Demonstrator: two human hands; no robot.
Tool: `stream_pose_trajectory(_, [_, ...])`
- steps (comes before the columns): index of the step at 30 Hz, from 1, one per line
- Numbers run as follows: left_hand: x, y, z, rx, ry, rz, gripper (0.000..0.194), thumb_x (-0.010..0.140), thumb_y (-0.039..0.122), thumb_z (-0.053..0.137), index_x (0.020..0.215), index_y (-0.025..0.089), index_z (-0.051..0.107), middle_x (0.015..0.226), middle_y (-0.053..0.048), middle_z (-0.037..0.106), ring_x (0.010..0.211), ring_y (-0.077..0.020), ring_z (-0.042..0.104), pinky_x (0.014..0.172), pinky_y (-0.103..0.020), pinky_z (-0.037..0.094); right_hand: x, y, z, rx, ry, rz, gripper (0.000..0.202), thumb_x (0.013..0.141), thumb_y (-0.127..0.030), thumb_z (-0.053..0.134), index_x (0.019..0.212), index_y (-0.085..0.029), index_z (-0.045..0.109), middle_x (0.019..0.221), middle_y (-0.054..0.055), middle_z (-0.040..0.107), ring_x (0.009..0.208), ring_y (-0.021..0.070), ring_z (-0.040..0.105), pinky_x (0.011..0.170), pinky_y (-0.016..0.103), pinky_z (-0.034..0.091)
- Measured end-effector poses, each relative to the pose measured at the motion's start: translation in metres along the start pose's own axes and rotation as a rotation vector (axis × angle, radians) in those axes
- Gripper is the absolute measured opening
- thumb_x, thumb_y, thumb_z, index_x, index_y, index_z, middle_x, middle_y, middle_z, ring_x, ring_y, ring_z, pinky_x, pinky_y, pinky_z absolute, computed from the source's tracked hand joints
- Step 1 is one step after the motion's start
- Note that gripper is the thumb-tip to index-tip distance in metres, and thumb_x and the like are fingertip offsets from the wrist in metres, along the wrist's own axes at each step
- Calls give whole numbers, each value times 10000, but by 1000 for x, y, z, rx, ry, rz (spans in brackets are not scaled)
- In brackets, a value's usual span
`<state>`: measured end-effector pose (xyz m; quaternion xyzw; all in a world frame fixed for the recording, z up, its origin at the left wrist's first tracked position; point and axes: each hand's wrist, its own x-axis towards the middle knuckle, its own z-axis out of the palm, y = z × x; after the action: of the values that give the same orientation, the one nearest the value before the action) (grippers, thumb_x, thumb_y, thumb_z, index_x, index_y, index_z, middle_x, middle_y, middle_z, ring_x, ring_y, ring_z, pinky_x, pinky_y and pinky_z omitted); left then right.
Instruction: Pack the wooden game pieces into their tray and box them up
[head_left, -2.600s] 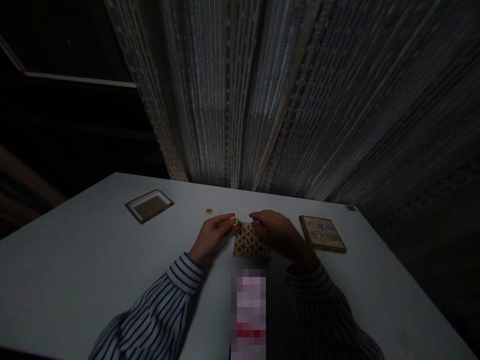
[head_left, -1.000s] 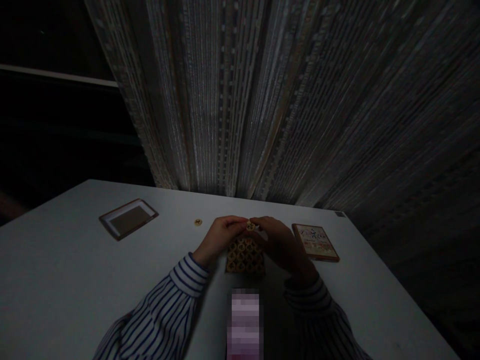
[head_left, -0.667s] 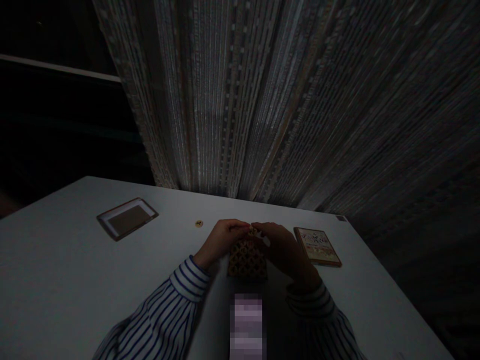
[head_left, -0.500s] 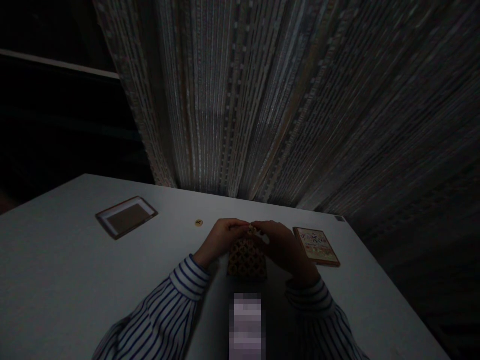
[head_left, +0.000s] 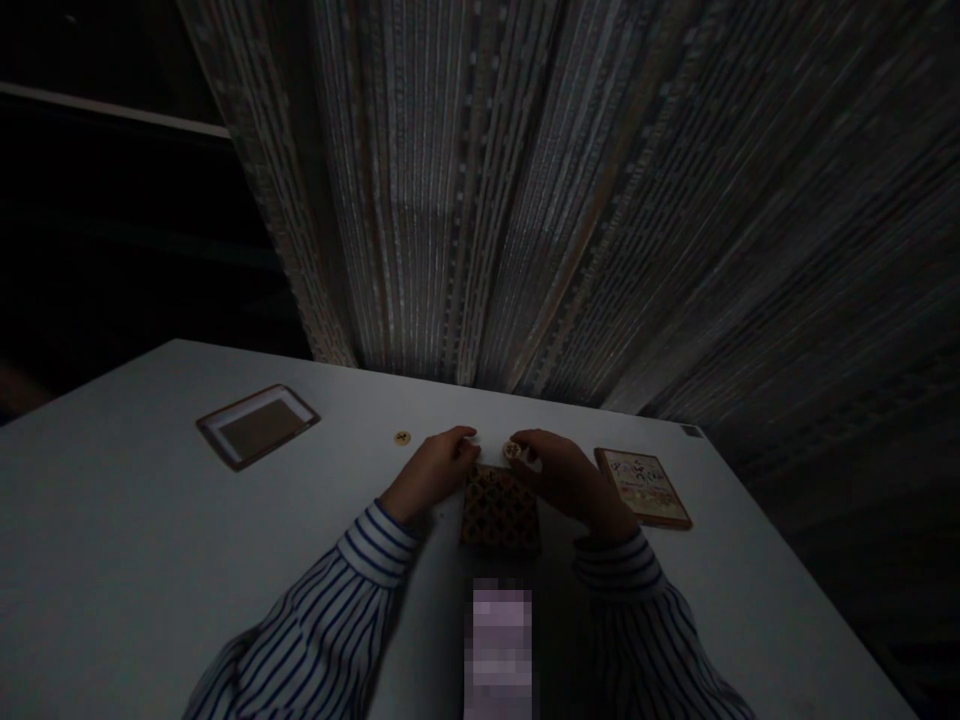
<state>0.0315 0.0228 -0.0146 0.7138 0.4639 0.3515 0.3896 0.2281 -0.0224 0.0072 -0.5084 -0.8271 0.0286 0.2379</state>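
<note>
A small box packed with rows of round xiangqi pieces (head_left: 499,508) lies on the table between my hands. My right hand (head_left: 562,470) is closed on a single xiangqi piece (head_left: 512,450), pinched at the fingertips just above the far edge of the box, its marked face showing. At the box's far left corner, my left hand (head_left: 435,470) has thumb and fingertips apart with nothing between them. Another xiangqi piece (head_left: 403,438) lies flat on the table, left of my left hand and apart from it.
On the white table (head_left: 300,520), an open shallow tray or lid (head_left: 259,428) lies at the far left. A flat box with a printed cover (head_left: 643,488) sits right of my right hand. A small dark square (head_left: 691,431) is at the far right corner. Striped curtains (head_left: 450,200) hang behind the table.
My hands have drawn apart; both were at one piece, and now it is in my right hand alone. My left fingers have come off it. The view has shifted slightly.
</note>
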Motion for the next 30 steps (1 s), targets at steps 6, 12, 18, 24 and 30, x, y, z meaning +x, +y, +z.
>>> stream_pose_trajectory(6, [-2,1,0,248,-141,-7,401,837,271,483,1192,96,551,942,-109,703,844,-205,651,740,-278,459,-6,6,8,-26,-61,22,269,810,-192,568,1076,-157,594,911,82,690,730,153,625,669,260,480])
stream_pose_trajectory(12, [-4,-2,-2,440,-203,-12,407,858,266,474,1225,93,510,1016,-140,690,905,-214,651,777,-280,459,-5,1,5,-73,-230,85,171,819,-184,551,978,-172,615,869,60,685,769,155,627,677,243,452])
stream_pose_trajectory(18, [-4,-5,-3,517,-241,-11,413,863,263,473,1239,95,485,1060,-160,674,917,-223,650,779,-291,461,-4,-2,8,-185,-361,150,154,854,-231,530,975,-175,608,899,68,663,835,155,614,701,233,420])
stream_pose_trajectory(24, [-5,-6,-4,542,-243,6,401,857,273,484,1218,98,494,1069,-168,667,938,-239,645,778,-304,459,-4,0,13,-200,-384,126,160,867,-219,505,971,-166,615,949,77,638,864,156,599,715,233,419])
stream_pose_trajectory(30, [-6,-10,-6,550,-242,12,389,853,275,488,1203,106,499,1046,-165,673,928,-242,646,763,-308,463,-4,2,16,-228,-431,139,180,867,-205,493,986,-154,618,949,83,652,876,173,603,716,244,416])
